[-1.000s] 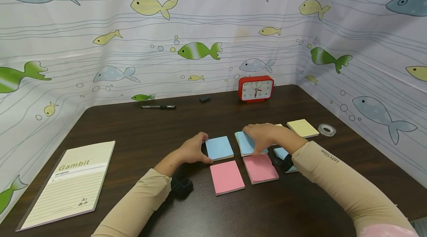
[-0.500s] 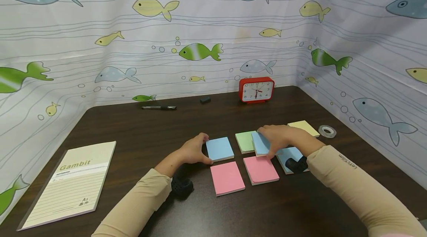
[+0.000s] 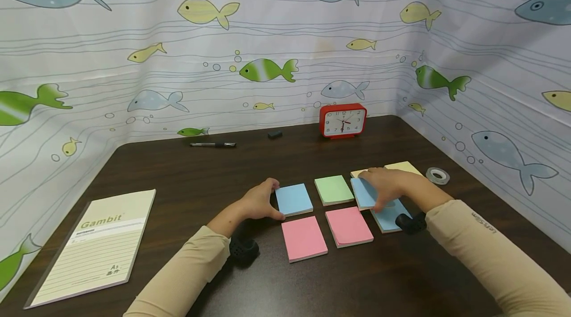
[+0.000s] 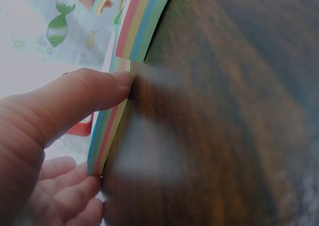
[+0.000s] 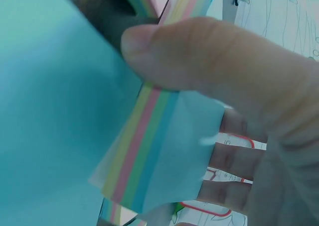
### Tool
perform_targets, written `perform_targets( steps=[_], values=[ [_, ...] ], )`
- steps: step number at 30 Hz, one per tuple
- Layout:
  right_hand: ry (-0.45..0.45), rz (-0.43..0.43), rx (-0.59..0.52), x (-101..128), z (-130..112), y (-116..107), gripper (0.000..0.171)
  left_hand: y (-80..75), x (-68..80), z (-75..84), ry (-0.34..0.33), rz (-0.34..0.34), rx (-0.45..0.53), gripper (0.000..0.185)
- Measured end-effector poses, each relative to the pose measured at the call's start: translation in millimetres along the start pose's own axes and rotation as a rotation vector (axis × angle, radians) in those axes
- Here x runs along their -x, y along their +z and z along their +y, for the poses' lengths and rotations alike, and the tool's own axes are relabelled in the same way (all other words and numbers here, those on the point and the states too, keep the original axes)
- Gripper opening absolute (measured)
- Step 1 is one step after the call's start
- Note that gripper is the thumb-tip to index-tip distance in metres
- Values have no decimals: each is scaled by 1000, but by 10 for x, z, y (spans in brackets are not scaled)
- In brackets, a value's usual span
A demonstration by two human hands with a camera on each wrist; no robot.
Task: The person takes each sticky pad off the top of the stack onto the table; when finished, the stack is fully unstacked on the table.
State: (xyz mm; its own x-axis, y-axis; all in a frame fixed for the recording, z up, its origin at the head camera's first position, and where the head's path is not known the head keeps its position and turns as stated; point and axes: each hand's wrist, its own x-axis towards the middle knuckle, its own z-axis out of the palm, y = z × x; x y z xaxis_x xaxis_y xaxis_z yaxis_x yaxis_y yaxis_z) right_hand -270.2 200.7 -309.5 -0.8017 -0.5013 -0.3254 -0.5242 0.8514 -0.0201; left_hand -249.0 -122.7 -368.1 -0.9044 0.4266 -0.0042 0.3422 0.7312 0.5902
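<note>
Several square sticky note pads lie on the dark table. My left hand (image 3: 259,202) holds a blue sticky note pad (image 3: 294,199) flat on the table, thumb at the near edge and fingers at the far corner. Raised in my right hand (image 3: 385,185) is another blue sticky note pad (image 3: 363,194), pinched between thumb and fingers; its striped edge shows in the right wrist view. Beneath and beside it lies a third blue pad (image 3: 387,218). A green pad (image 3: 333,189) sits left of the right hand. Two pink pads (image 3: 304,238) lie nearer.
Two yellow pads (image 3: 403,166) lie behind the right hand, one mostly hidden. To their right is a roll of tape (image 3: 437,176). A red clock (image 3: 342,121), a small black block (image 3: 274,134) and a pen (image 3: 213,144) are farther back. A notebook (image 3: 95,242) lies left.
My right hand has moved the blue pad off the green pad and to the right, uncovering the green one. The left hand has stayed in place on its pad.
</note>
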Motion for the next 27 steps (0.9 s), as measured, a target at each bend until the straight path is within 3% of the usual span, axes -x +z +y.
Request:
perform_targets(
  steps=[27],
  values=[
    [75, 124, 66, 474, 445, 193, 87, 0, 12, -7, 2, -4, -6, 77]
  ],
)
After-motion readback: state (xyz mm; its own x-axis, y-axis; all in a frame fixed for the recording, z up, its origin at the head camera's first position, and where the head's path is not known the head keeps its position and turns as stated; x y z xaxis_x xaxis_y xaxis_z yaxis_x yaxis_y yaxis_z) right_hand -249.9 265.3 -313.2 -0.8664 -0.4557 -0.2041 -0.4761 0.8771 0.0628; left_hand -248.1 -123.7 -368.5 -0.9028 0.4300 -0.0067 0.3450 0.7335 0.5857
